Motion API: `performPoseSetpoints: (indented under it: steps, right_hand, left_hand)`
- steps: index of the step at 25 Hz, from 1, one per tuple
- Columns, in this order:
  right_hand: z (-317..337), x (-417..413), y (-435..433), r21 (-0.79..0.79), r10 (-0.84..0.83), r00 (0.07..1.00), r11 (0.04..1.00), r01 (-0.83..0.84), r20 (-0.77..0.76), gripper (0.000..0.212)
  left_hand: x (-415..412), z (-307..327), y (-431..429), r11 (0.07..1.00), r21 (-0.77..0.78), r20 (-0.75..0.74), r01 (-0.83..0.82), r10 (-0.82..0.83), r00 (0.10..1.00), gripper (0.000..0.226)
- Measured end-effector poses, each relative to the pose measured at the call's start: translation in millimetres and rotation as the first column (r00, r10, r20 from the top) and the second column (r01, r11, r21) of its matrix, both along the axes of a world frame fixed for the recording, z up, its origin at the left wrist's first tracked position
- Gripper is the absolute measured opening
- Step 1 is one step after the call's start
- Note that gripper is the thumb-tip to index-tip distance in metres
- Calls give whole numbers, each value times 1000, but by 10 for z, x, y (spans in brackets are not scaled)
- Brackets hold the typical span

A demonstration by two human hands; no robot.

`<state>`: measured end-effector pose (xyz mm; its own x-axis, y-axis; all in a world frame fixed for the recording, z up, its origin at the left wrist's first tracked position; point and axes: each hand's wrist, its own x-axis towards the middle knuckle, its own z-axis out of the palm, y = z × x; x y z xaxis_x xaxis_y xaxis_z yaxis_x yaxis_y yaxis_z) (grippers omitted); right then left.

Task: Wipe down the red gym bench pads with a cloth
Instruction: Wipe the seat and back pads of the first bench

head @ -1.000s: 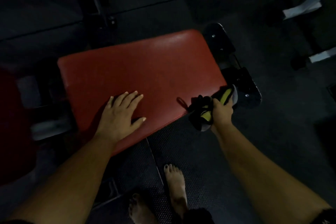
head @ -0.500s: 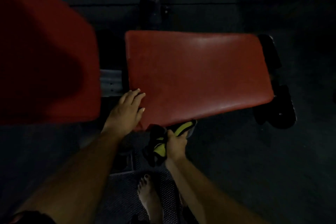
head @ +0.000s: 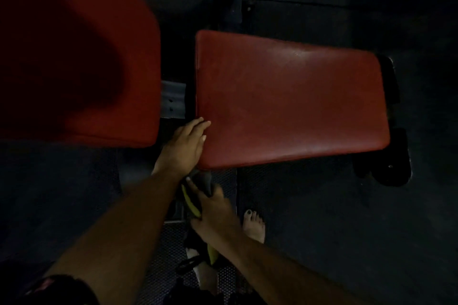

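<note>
In a dimly lit gym, a person stands barefoot over a red bench, the left hand [head: 184, 146] resting with straight fingers on the near left corner of the smaller red pad [head: 292, 101], while the right hand [head: 213, 210] grips a bunched dark cloth with yellow-green trim [head: 190, 202] just below that pad's near edge, off the vinyl. The cloth looks soft, light and limp, with part of it hanging toward the floor; it would likely wipe best gathered into a wad under the palm. The pads appear firm and smooth, with a faint sheen on the far side of the smaller one, so the cloth should slide easily. A larger red pad [head: 74, 57] fills the left of the view, blurred and in shadow, parted from the smaller one by a gap that shows a grey metal bracket [head: 173, 100]. Dark rubber flooring [head: 322, 218] surrounds the bench, and a black frame foot [head: 386, 163] sits at its right end.
</note>
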<state>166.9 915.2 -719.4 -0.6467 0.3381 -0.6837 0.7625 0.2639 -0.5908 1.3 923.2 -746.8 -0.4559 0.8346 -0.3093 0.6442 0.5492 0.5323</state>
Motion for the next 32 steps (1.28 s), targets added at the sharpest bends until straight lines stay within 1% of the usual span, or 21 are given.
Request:
performPoseSetpoints:
  steps: [2, 3, 5, 7, 8, 10, 11, 12, 14, 16, 18, 19, 20, 21, 23, 24, 26, 27, 28, 29, 32]
  right_hand:
    - [133, 158, 249, 215, 102, 994, 971, -106, 30, 64]
    - [226, 265, 390, 292, 87, 996, 953, -83, -1, 61]
    - [431, 429, 748, 366, -50, 982, 924, 115, -182, 65]
    - [506, 400, 1238, 522, -62, 944, 821, 233, -324, 64]
    - [513, 263, 1497, 622, 20, 943, 757, 202, -331, 61]
    - [526, -202, 1889, 783, 331, 924, 619, -58, -193, 52]
    - [490, -473, 2012, 815, 511, 857, 520, -255, -57, 47]
    - [468, -718, 2067, 806, 669, 738, 387, -447, 88, 44]
    - [386, -1075, 2029, 762, 829, 464, 75, -644, 311, 42]
    - [381, -1320, 1853, 753, 878, 250, -169, -635, 408, 43]
    - [340, -1433, 1658, 653, 856, -41, -423, -628, 516, 44]
    - [215, -1460, 1629, 593, 811, -140, -521, -614, 568, 45]
    - [234, -1450, 1602, 562, 800, -170, -538, -628, 576, 45]
    - [273, -1444, 1655, 589, 810, -134, -517, -621, 570, 42]
    - [414, -1519, 1816, 690, 843, 42, -409, -597, 536, 31]
    - [432, -1584, 1940, 717, 860, 90, -356, -600, 502, 28]
    - [329, -1792, 2119, 754, 858, 290, -157, -638, 423, 40]
    - [248, -1886, 2153, 733, 803, 378, -105, -672, 461, 46]
    - [186, -1958, 2173, 747, 742, 445, -113, -655, 502, 47]
    - [100, -2017, 2199, 732, 700, 438, -179, -658, 565, 47]
    - [38, -2055, 2343, 759, 641, 537, -110, -642, 548, 45]
  left_hand:
    - [6, -39, -76, 990, 137, -172, 32, -8, 985, 38]
    - [19, -73, -130, 983, 181, -268, 33, 17, 963, 38]
    - [147, -113, -247, 985, 173, -343, -4, 64, 937, 39]
    - [400, -166, -317, 987, 128, -360, 95, -43, 932, 42]
    - [528, -214, -330, 969, 101, -358, 225, -176, 917, 44]
    - [711, -311, -324, 893, 42, -387, 448, -399, 831, 52]
    - [744, -346, -311, 874, 19, -406, 486, -437, 803, 56]
    - [752, -367, -297, 870, 2, -414, 493, -448, 793, 61]
    - [773, -362, -304, 866, -69, -417, 495, -476, 775, 72]
    - [770, -345, -354, 856, -115, -400, 503, -504, 766, 74]
    - [718, -334, -353, 866, -93, -369, 492, -489, 790, 73]
    - [693, -337, -343, 867, -85, -369, 491, -485, 793, 72]
    - [666, -346, -336, 868, -75, -386, 492, -480, 788, 69]
    - [632, -360, -330, 868, -73, -398, 491, -476, 784, 65]
    - [531, -377, -300, 891, -66, -394, 449, -436, 809, 59]
    - [472, -364, -273, 909, -72, -373, 411, -407, 834, 60]
    - [331, -309, -211, 932, -81, -335, 353, -359, 871, 67]
    - [259, -266, -166, 935, -65, -342, 349, -350, 872, 72]
    - [195, -229, -114, 941, -33, -360, 338, -327, 874, 77]
    - [136, -192, -45, 954, -8, -336, 301, -286, 897, 85]
    - [-46, -98, 280, 991, -87, -151, 103, -115, 982, 112]
